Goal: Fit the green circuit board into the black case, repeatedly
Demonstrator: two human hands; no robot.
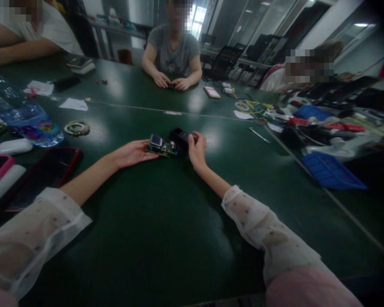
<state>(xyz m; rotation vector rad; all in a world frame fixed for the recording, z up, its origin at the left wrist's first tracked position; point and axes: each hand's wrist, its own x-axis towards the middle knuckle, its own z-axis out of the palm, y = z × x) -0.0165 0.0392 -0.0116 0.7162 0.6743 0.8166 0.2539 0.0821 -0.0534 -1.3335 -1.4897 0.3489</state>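
My left hand (pixel 132 153) grips the left end of a circuit board (pixel 166 148) with a small display screen (pixel 156 140) on its top, held low over the green table (pixel 147 221). In my right hand (pixel 197 150) is a black plastic casing (pixel 179 135) with a rectangular opening in its face; the fingers are closed round its right end. The board and the casing are side by side, close together. Whether they touch I cannot tell.
A water bottle (pixel 35 115), a phone (pixel 48 175) and a bracelet-like coil (pixel 77 128) lie left. On the right are a wrench (pixel 259 134), tangled cables (pixel 256 106) and a blue tray (pixel 333 170). A person in grey (pixel 173 51) sits opposite; others sit at both sides.
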